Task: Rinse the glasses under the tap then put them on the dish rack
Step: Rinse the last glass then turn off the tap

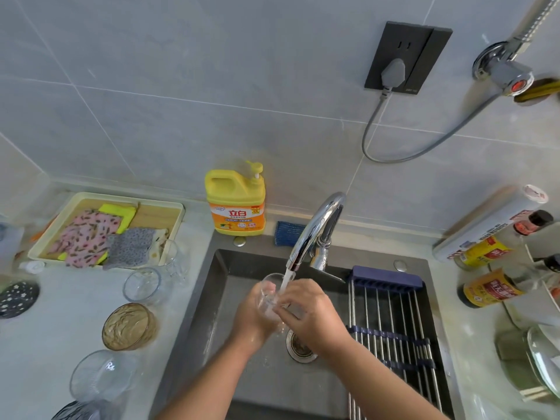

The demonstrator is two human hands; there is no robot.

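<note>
Clear glass (270, 295) held over sink (221, 298), mouth tilted up under tap (315, 228) so stream runs inside. Left hand (253, 318) cups base, fingers closed round it — right hand (309, 313) pinches rim side, steadying. Dish rack (394, 334) just beside, bare — short carry. Other glasses (142, 284) wait on bench (45, 334), left.

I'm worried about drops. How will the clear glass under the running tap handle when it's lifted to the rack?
The clear glass is wet, so probably slippery. Thin and transparent, it looks fragile. Both the left hand and right hand grip it.
</note>
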